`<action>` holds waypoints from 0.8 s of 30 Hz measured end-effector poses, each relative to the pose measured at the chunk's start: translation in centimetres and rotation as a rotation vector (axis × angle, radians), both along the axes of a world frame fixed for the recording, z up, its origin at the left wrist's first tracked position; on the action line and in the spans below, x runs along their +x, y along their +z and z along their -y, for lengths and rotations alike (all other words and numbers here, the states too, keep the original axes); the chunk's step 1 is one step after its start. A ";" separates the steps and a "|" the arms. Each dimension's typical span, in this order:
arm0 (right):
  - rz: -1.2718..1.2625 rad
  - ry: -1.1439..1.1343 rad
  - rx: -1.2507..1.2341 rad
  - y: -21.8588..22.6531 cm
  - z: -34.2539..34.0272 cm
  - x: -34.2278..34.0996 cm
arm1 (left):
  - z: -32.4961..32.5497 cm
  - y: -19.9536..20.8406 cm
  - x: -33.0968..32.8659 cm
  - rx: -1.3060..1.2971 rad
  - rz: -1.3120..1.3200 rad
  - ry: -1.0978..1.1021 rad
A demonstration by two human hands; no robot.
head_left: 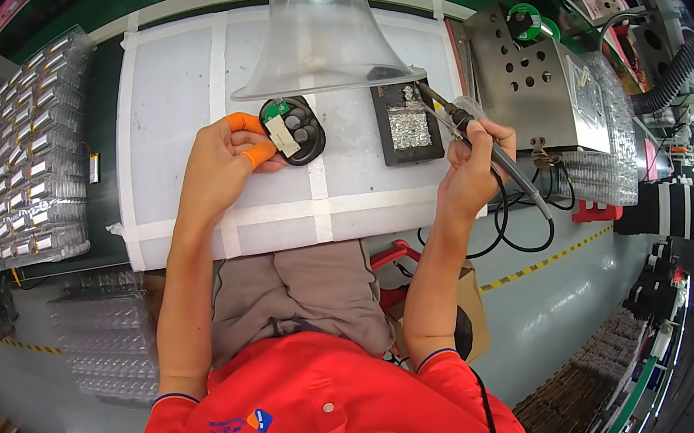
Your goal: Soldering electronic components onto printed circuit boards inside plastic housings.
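My left hand, with orange finger cots on its fingertips, grips the edge of a small black device housing. Inside the housing are a green circuit board, a pale flat battery-like block and dark round parts. My right hand is closed around a soldering iron, its tip pointing up and left by the top edge of a black tray. Silvery, crinkled metal bits fill the tray. Above the housing hangs a clear, funnel-shaped hood.
Stacked clear trays of pale parts stand at left, a small battery-like piece beside them. A perforated metal box and a green spool are at back right. The iron's black cable loops beside the white work mat.
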State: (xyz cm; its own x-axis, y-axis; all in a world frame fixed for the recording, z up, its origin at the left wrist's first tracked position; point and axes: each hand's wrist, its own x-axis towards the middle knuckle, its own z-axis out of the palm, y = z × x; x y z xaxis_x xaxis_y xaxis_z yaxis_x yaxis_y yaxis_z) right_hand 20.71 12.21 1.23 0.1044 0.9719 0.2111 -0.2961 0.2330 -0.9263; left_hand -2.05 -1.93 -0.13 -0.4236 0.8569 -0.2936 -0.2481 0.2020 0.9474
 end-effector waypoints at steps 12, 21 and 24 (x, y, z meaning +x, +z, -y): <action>-0.089 0.150 -0.056 0.4 1.9 -0.6 | 0.1 -0.2 -0.2 -0.005 -0.031 -0.002; -0.113 0.469 -0.062 -3.4 8.0 -4.7 | 0.1 -0.4 -0.4 0.010 0.028 0.000; -0.135 0.498 -0.081 -3.6 7.7 -4.8 | 0.2 -0.4 -0.5 0.004 0.044 -0.004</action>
State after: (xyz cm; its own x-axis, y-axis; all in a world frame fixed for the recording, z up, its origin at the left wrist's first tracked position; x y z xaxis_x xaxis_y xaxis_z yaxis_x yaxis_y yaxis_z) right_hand 15.87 4.52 -2.36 -0.3538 0.9233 0.1496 -0.4704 -0.0374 -0.8816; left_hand -2.56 -2.08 -0.53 -0.4070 0.8597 -0.3088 -0.2886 0.1998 0.9364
